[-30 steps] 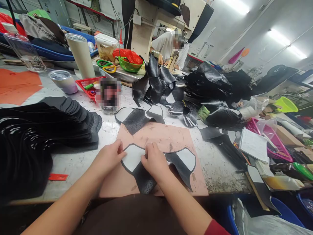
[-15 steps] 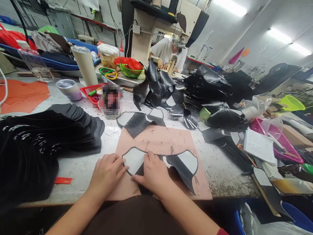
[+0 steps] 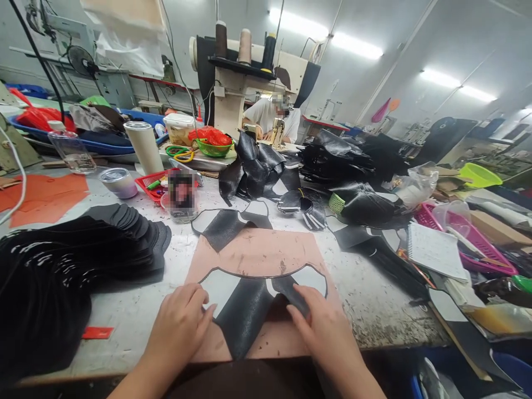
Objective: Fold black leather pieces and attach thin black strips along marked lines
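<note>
A black leather piece [image 3: 245, 310] with white patches at both ends lies on a pinkish board [image 3: 253, 244] in front of me. Its middle flap hangs toward the board's near edge. My left hand [image 3: 178, 321] has its fingers bent in at the left white end, with the thumb along that edge. At the other end, my right hand [image 3: 324, 318] rests against the dark part beside the right white patch, thumb and fingers apart. A similar black and white piece [image 3: 222, 230] lies just beyond the board.
Stacked black pieces [image 3: 120, 238] stand at left, near a red strip [image 3: 97, 332]. Behind are a tumbler [image 3: 143, 147], a red basket [image 3: 152, 185] and heaped black leather [image 3: 261, 166]. At right lie a notebook [image 3: 436, 249] and a pink basket [image 3: 494, 257]. A person works at a sewing machine [image 3: 233, 100].
My right hand has moved right, from the left-middle of the leather piece to its right end, uncovering the black middle. My left hand stays at the left end. The view has tilted up.
</note>
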Demonstrator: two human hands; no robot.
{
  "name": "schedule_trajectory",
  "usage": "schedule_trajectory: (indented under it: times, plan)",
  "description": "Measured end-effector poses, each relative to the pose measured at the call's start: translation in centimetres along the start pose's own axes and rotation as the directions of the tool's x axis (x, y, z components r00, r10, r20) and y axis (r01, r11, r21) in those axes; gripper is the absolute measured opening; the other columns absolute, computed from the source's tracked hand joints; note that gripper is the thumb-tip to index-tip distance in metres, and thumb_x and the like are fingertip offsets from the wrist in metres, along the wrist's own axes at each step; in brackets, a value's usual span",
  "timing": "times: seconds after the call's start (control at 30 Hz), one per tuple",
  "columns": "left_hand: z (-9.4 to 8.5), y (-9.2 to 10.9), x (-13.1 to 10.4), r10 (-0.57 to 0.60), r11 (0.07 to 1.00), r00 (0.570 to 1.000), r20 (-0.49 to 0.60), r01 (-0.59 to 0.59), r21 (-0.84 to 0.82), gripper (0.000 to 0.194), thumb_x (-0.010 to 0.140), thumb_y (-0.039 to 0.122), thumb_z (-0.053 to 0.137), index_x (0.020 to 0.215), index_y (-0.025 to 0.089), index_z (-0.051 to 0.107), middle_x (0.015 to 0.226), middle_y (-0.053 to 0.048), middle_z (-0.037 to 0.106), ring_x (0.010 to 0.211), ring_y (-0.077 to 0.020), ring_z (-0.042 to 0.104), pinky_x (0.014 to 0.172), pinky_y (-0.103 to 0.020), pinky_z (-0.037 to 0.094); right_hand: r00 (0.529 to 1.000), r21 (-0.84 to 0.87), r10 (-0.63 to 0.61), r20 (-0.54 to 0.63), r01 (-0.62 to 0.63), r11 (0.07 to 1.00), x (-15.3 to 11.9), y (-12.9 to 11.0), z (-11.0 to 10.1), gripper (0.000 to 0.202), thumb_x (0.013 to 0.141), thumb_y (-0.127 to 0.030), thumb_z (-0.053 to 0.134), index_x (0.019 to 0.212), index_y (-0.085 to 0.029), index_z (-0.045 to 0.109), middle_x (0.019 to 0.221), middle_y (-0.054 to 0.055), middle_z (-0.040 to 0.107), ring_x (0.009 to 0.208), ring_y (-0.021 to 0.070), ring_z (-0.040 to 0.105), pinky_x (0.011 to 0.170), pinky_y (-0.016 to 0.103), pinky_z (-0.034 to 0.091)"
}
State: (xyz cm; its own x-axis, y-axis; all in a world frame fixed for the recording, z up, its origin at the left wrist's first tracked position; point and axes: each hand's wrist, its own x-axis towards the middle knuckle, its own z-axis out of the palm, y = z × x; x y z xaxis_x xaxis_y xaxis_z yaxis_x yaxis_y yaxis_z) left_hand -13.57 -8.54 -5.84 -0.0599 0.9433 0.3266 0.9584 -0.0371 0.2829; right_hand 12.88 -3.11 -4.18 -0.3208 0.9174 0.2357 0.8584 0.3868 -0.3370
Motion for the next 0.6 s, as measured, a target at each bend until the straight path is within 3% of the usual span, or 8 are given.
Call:
schedule_trajectory:
  times: [0.07, 0.17, 0.33, 0.4, 0.47, 0.53, 0.6]
  plan:
    - [0.2, 1.5, 0.7, 0.084, 0.995, 0.996, -0.006, -0.084, -0.059, 0.015, 0.08, 0.029, 0.047, 0.069, 0.02, 0.054, 0.074, -0.005, 0.058, 0.07, -0.0206, 0.053, 0.065, -0.033, 0.041, 0.997, 0.001, 0.014, -0.08, -0.014, 1.0, 0.7, 0.7, -0.8, 0.029, 0.088, -0.033, 0.039, 0.103, -0.022, 0.061, 0.101, 0.007, 0.064, 0.081, 0.0195, 0.063, 0.059, 0.028, 0.05]
    - [0.9, 4.4, 2.2, 0.203, 0.971, 0.976, 0.075, -0.191, -0.144, 0.012, 0.078, 0.031, 0.051, 0.076, 0.021, 0.057, 0.078, -0.005, 0.06, 0.074, -0.0212, 0.055, 0.065, -0.033, 0.043, 0.987, -0.097, 0.002, -0.16, -0.018, 0.995, 1.6, 2.0, -0.8, 0.028, 0.088, -0.032, 0.042, 0.104, -0.022, 0.063, 0.1, 0.01, 0.062, 0.089, 0.0224, 0.059, 0.069, 0.032, 0.049]
    - [2.8, 9.2, 5.2, 0.345, 0.925, 0.919, 0.192, -0.298, -0.237, 0.033, 0.072, 0.029, 0.06, 0.103, 0.021, 0.057, 0.106, -0.01, 0.062, 0.095, -0.0259, 0.057, 0.081, -0.039, 0.045, 0.998, -0.227, -0.067, -0.019, 0.061, 0.972, 0.7, 3.6, 2.5, 0.035, 0.074, -0.033, 0.066, 0.108, -0.036, 0.062, 0.123, 0.01, 0.054, 0.112, 0.0328, 0.048, 0.09, 0.053, 0.037]
    - [3.5, 10.4, 6.1, 0.364, 0.926, 0.881, 0.303, -0.307, -0.22, 0.026, 0.071, 0.021, 0.058, 0.096, 0.02, 0.06, 0.1, -0.01, 0.065, 0.094, -0.0267, 0.058, 0.08, -0.04, 0.045, 0.997, -0.221, -0.083, -0.001, 0.08, 0.972, -0.1, 4.0, 3.3, 0.044, 0.071, -0.039, 0.068, 0.114, -0.041, 0.057, 0.131, 0.007, 0.047, 0.12, 0.0346, 0.041, 0.094, 0.058, 0.03]
    - [4.0, 11.0, 6.8, 0.374, 0.927, 0.823, 0.428, -0.324, -0.187, 0.015, 0.069, 0.013, 0.054, 0.079, 0.019, 0.063, 0.086, -0.009, 0.067, 0.085, -0.0271, 0.06, 0.074, -0.039, 0.045, 0.994, -0.208, -0.1, -0.032, 0.092, 0.974, -0.7, 4.8, 3.2, 0.051, 0.073, -0.043, 0.065, 0.122, -0.039, 0.05, 0.137, 0.008, 0.041, 0.124, 0.0353, 0.035, 0.097, 0.06, 0.026]
    - [4.5, 10.9, 7.9, 0.389, 0.921, 0.784, 0.483, -0.348, -0.176, 0.017, 0.069, 0.01, 0.048, 0.069, 0.02, 0.062, 0.078, -0.008, 0.067, 0.08, -0.0266, 0.061, 0.071, -0.038, 0.046, 0.989, -0.198, -0.062, -0.135, 0.034, 0.98, -1.1, 6.1, 2.2, 0.05, 0.079, -0.041, 0.058, 0.127, -0.03, 0.047, 0.138, 0.012, 0.039, 0.126, 0.0342, 0.033, 0.099, 0.059, 0.025]
    - [4.7, 10.5, 9.7, 0.399, 0.917, 0.793, 0.46, -0.352, -0.188, 0.022, 0.072, 0.012, 0.042, 0.07, 0.021, 0.062, 0.079, -0.007, 0.068, 0.079, -0.0249, 0.062, 0.072, -0.036, 0.046, 0.959, -0.188, 0.044, -0.279, -0.099, 0.977, -1.8, 8.0, 0.8, 0.042, 0.085, -0.032, 0.048, 0.125, -0.021, 0.049, 0.135, 0.015, 0.042, 0.125, 0.0313, 0.036, 0.1, 0.056, 0.026]
